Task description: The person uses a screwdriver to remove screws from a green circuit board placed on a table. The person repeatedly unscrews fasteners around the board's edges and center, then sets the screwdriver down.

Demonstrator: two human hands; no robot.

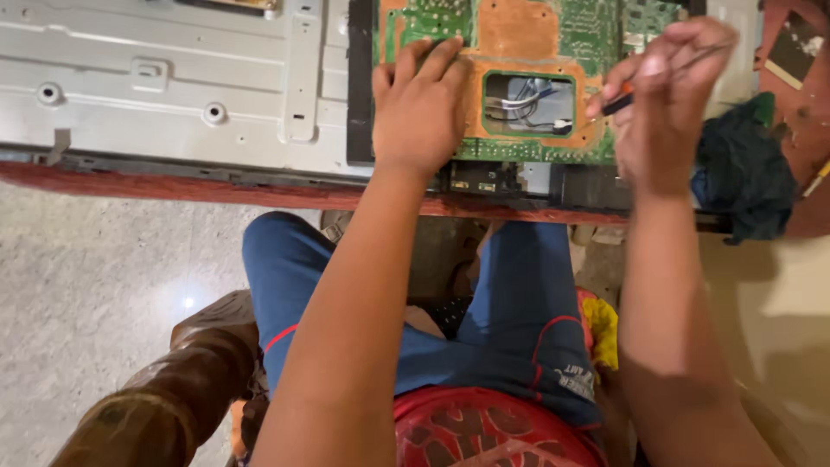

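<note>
A green and copper-brown circuit board lies on the grey metal back panel of a flat screen, with a rectangular cut-out showing white and blue wires. My left hand rests flat on the board's left part, fingers together. To the right of the cut-out, my right hand pinches a thin tool with an orange and black handle, its tip at the board's right side.
The panel lies on a red-brown wooden table edge. A dark green-blue cloth is bunched at the right. Below are my blue-trousered knees, a red plastic stool, a brown wooden leg and a speckled floor.
</note>
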